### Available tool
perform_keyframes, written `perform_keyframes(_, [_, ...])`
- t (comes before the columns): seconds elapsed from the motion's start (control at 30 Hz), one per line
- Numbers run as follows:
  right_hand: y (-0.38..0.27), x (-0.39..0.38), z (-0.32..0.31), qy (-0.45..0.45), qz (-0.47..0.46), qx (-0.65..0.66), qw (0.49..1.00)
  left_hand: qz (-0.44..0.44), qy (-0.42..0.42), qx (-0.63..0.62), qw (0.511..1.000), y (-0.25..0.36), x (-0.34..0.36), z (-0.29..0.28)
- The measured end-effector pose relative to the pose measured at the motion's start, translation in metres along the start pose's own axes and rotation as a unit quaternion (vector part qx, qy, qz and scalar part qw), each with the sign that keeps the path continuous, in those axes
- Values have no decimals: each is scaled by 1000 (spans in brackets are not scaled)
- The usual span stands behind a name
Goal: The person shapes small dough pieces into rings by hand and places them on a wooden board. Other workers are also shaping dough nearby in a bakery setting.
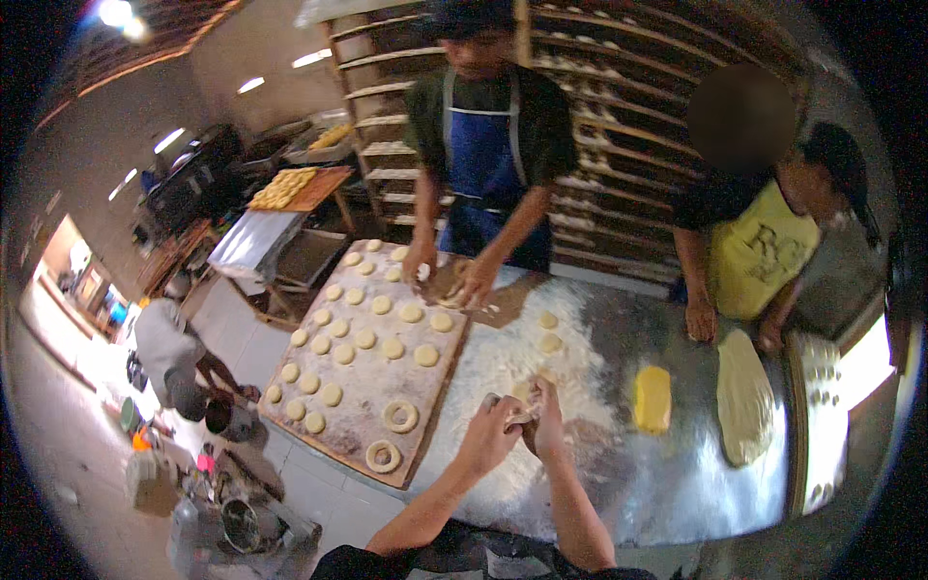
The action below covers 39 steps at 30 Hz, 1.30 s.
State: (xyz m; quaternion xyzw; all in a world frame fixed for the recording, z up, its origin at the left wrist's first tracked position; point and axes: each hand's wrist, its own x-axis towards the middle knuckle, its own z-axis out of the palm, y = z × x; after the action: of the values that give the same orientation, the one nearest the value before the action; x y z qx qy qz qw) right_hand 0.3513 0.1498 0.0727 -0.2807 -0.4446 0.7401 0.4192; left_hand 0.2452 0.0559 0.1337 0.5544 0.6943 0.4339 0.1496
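My left hand [491, 432] and my right hand [543, 418] are raised close together over the floured steel table [673, 487], both with fingers closed on a small pale piece of dough [520, 416], partly hidden by my fingers. Two flattened dough rounds [550, 342] lie in the flour beyond my hands. Left of them a floured wooden board [432, 375] holds several dough rounds [365, 338] and two dough rings [400, 416]. To the right sit a yellow block [652, 398] and a long slab of pale dough [744, 398].
Across the table a worker in a blue apron [488, 159] handles the board's far end. A worker in yellow [759, 253] leans at the right. A tall wooden rack [619, 126] stands behind. At the left, someone bends [174, 356] near pots and containers [242, 522] on the floor.
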Motion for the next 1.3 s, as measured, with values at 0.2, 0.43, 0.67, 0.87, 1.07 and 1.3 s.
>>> perform_keyframes(0.2, [4,-27,9,-147,106,199,963,1,28,-218,975,-31,-20,-6])
perform_keyframes(0.43, [14,-34,83,-82,27,-99,991,-38,48,-211,976,-57,-31,-47])
perform_keyframes(0.67, [37,-27,143,-158,-6,-65,985,-100,42,-117,987,-105,-28,-90])
perform_keyframes(0.87, [71,-17,180,-108,4,-107,988,-90,39,-117,988,-131,-28,-133])
perform_keyframes(1.07, [91,-6,199,-112,-79,-220,966,-70,-12,-31,997,-152,-16,-158])
perform_keyframes(1.3, [119,27,181,-90,-134,-276,948,-72,-94,-14,993,-179,13,-147])
